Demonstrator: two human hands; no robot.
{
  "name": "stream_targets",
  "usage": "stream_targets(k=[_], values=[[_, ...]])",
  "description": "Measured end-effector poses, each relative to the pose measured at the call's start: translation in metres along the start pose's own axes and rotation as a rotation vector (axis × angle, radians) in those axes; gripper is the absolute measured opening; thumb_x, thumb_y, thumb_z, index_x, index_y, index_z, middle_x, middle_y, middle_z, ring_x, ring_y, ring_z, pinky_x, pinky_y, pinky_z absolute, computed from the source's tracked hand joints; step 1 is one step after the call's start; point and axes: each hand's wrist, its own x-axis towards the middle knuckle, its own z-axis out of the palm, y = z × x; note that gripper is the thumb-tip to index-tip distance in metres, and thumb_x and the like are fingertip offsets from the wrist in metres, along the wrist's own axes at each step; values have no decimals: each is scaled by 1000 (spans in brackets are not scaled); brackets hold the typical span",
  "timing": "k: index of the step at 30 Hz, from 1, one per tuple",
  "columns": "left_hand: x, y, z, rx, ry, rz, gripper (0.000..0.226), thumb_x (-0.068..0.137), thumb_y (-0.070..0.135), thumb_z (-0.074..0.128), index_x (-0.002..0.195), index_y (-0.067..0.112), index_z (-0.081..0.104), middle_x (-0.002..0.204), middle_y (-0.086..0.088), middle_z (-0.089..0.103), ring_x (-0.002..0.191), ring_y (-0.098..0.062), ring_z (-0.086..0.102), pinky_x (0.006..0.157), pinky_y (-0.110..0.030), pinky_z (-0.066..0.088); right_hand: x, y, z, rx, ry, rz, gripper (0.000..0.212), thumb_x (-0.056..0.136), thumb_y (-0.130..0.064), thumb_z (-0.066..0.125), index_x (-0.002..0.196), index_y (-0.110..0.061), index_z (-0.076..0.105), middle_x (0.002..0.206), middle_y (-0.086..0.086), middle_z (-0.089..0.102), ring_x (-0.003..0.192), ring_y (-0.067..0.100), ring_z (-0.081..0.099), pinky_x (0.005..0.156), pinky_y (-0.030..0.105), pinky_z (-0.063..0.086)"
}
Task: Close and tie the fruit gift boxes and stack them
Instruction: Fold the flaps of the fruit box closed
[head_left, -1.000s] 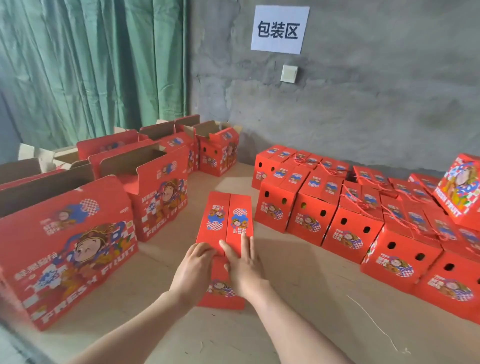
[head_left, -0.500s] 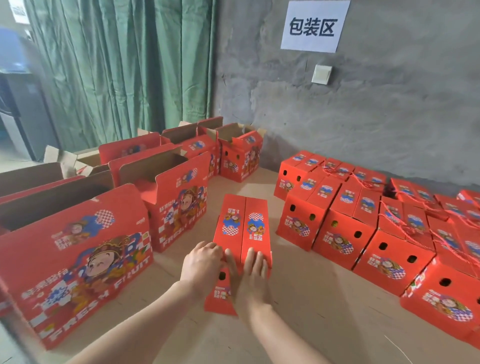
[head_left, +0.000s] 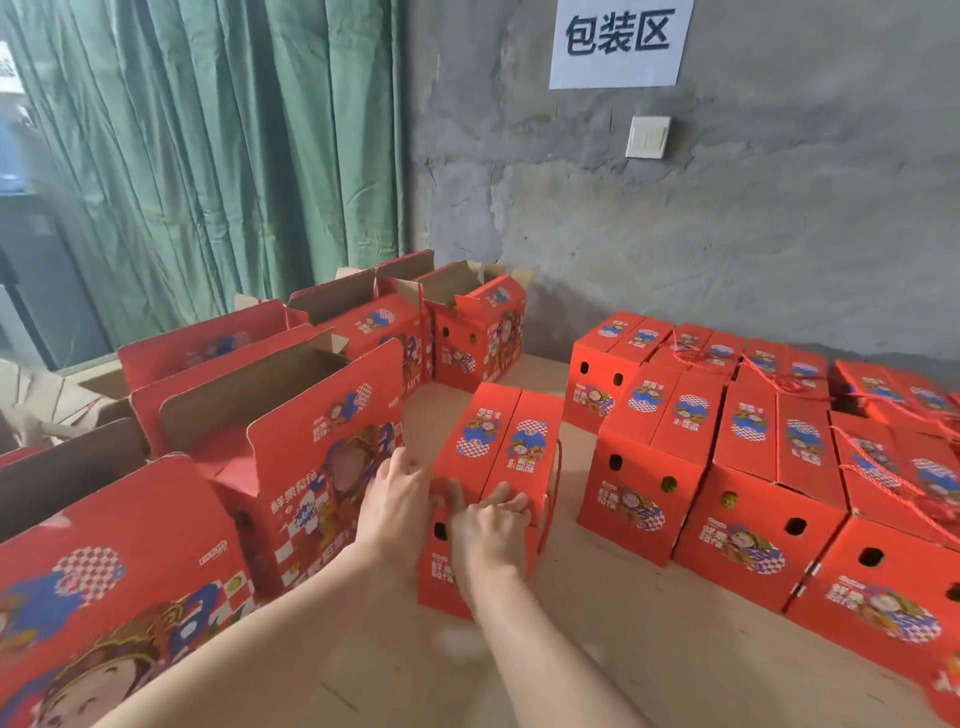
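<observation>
Far left, behind the surface's left edge: green curtain (head_left: 208, 156), hanging full height. Along the left edge of the surface (head_left: 649, 649), a row of red open boxes (head_left: 291, 457), flaps up, brown insides showing, cartoon print and "FRESH FRUIT" lettering on the sides; the nearest one fills the near-left corner. The row runs back to the far-left corner by the wall (head_left: 727, 234).

Mid-surface: left hand (head_left: 397, 506) grasps the near-left top corner of the closed box (head_left: 493, 457), fingers along its left face, thumb on the near end. The box stands upright, top flaps meeting in a centre seam, a round hole in the near end face. It sits apart from the open row and from the boxes on the right, with bare surface on both sides. Right hand (head_left: 488, 530) is just beside the left one, fingers bent over the near top edge of the same box, clamped down on the flaps. A red cord (head_left: 555, 483) hangs down the box's right side.

Right half, back to the far edge: block of tied boxes (head_left: 753, 467), packed touching in rows, red cords lying across several tops; the rightmost ones are cut off by the frame.

On the wall above them: white switch (head_left: 647, 136) and a paper sign (head_left: 621, 41) with three black characters.
</observation>
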Motion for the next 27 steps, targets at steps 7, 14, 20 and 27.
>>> stream_targets(k=[7, 14, 20, 27], values=[[55, 17, 44, 210, -38, 197, 55, 91, 28, 48, 141, 16, 29, 151, -2, 23, 140, -21, 17, 113, -32, 9, 67, 43, -4, 25, 78, 107, 66, 97, 2, 37, 152, -11, 2, 141, 48, 18, 125, 66, 26, 101, 62, 34], [160, -32, 5, 671, -5, 57, 73, 84, 23, 57, 146, 20, 19, 154, -10, -17, 142, -37, -17, 111, -58, -13, 135, 89, -5, 75, 124, 232, 60, 97, -3, 36, 152, -14, 13, 140, 48, 20, 127, 67, 24, 101, 65, 30], [183, -73, -9, 691, -84, -10, 60, 82, 18, 63, 137, 20, 38, 146, -14, 17, 129, -37, 31, 103, -49, 34, 172, 106, 1, -10, 167, 304, 62, 96, -3, 35, 151, -7, 9, 138, 49, 23, 122, 69, 29, 97, 67, 34], [182, -67, -2, 653, -31, -10, 57, 82, 19, 62, 135, 22, 42, 146, -12, 16, 129, -35, 29, 104, -49, 32, 164, 85, 36, 85, 329, 220, 72, 98, -9, 33, 150, -15, -17, 155, 22, -22, 139, 48, -20, 103, 65, -16]])
